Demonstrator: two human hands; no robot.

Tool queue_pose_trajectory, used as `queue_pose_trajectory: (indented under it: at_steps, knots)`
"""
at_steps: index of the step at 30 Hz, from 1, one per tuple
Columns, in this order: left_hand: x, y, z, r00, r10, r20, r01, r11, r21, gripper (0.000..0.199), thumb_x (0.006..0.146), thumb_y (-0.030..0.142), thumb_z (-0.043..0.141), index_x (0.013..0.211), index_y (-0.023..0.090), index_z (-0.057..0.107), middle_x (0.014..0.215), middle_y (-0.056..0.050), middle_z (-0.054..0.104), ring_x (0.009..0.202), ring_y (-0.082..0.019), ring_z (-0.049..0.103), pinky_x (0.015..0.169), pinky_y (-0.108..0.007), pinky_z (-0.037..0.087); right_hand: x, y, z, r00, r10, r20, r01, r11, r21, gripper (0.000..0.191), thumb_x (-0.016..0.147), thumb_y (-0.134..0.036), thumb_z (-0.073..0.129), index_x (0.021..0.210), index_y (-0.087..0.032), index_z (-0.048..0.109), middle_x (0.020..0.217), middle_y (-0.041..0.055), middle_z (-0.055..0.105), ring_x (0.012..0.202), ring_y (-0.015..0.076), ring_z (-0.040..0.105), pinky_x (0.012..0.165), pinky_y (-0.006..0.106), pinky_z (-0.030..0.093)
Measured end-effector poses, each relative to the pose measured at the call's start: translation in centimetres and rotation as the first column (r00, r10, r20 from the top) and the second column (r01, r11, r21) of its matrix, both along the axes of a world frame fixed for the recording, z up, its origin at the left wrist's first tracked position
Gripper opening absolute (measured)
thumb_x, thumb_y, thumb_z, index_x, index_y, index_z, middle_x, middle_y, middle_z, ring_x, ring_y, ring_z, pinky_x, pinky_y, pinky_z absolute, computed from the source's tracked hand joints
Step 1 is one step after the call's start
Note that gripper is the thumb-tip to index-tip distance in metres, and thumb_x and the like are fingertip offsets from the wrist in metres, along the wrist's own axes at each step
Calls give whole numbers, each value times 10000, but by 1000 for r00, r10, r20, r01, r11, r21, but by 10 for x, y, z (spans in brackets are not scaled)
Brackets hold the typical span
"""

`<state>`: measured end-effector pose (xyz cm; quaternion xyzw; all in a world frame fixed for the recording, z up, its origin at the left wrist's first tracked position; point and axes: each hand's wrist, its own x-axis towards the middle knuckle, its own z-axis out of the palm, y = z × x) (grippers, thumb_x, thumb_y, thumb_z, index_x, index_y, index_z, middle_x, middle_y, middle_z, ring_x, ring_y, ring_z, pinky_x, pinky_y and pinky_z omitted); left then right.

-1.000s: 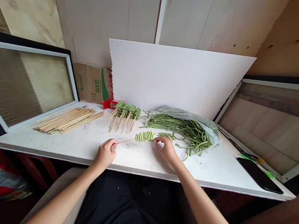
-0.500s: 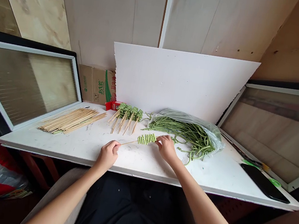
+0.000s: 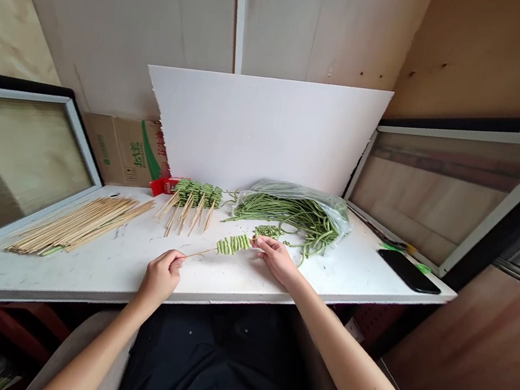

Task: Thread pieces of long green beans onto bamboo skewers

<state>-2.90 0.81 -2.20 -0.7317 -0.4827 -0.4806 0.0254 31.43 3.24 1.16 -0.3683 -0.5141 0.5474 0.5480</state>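
The left hand (image 3: 162, 277) has its grip closed on 1 skewer (image 3: 201, 254) above the table (image 3: 99, 269); the right hand (image 3: 276, 260) pinches 1 bean piece (image 3: 255, 237) at the tip, near but not yet against the threaded row (image 3: 232, 245). Beyond lie cut pieces (image 3: 268, 230), bagged beans (image 3: 286, 212) and loaded skewers (image 3: 199, 194).

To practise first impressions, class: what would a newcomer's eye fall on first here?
The large white rectangular board standing upright at the back of the table. Before it, long green beans spill from a clear plastic bag. Nearer, two bare hands, the left and the right, hold a thin wooden skewer threaded with green pieces.
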Motion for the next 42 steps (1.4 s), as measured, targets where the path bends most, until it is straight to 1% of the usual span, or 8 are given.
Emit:
queue_pose_trajectory:
  at_steps: [7, 13, 19, 24, 30, 34, 38, 42]
  knots:
    - [1, 0, 0, 1000, 21, -8, -21, 1000, 0, 205, 891, 145, 502, 848, 212, 691, 728, -16, 710, 669, -178, 668, 682, -260, 502, 2, -2, -2, 1000, -4, -23, 4, 1000, -11, 404, 797, -569, 833, 1027, -239, 789, 1180, 90, 771, 1161, 259, 683, 794, 293, 523]
    - [1, 0, 0, 999, 36, -20, -36, 999, 1, 209, 920, 169, 505, 843, 210, 696, 719, -14, 696, 656, -170, 642, 677, -257, 486, 3, -2, -1, 999, 5, -49, -6, 1000, -10, 391, 811, -546, 828, 1046, -235, 799, 1164, 87, 775, 1111, 235, 690, 753, 273, 493]
    - [2, -1, 1, 999, 28, -18, -27, 1000, 9, 210, 902, 147, 504, 827, 213, 689, 718, -11, 699, 655, -172, 647, 673, -257, 479, 4, -3, 1, 1000, -11, -5, 11, 1000, -8, 407, 807, -568, 820, 1026, -226, 793, 1148, 82, 772, 1063, 221, 689, 727, 260, 481]
    - [3, -2, 2, 999, 35, -22, -35, 999, 6, 213, 898, 137, 498, 826, 214, 684, 727, -13, 695, 664, -175, 644, 677, -261, 479, 2, -5, 4, 1000, -10, -9, 10, 1000, -8, 391, 789, -552, 837, 984, -216, 793, 1100, 83, 774, 1043, 218, 692, 718, 263, 480]
    - [2, -1, 1, 999, 45, -29, -45, 999, 5, 220, 898, 139, 492, 803, 220, 673, 713, -14, 690, 659, -179, 637, 669, -260, 469, 2, -5, 6, 997, -79, -17, 78, 996, -31, 340, 729, -506, 879, 898, -221, 804, 1071, 89, 782, 1027, 244, 698, 707, 286, 483]
    - [2, -1, 1, 999, 33, -40, -33, 999, -1, 228, 886, 123, 484, 808, 218, 676, 729, -18, 698, 673, -181, 642, 673, -259, 465, 4, -3, 3, 997, -79, -12, 78, 996, -34, 306, 724, -486, 880, 848, -214, 814, 1071, 92, 782, 975, 224, 693, 700, 282, 483]
    - [2, -2, 0, 998, 26, -49, -27, 1000, -12, 244, 882, 106, 464, 807, 219, 668, 735, -19, 693, 694, -180, 648, 679, -254, 464, 5, 1, -3, 997, -72, -9, 72, 997, -28, 270, 711, -459, 884, 807, -217, 813, 1009, 83, 786, 915, 206, 685, 693, 279, 491]
    - [2, -3, 1, 998, 30, -54, -31, 999, -24, 253, 884, 102, 455, 799, 220, 663, 740, -20, 690, 705, -181, 644, 681, -253, 461, 6, 4, -9, 996, -84, 15, 84, 996, -16, 253, 697, -430, 888, 821, -221, 820, 986, 78, 791, 868, 198, 683, 710, 295, 505]
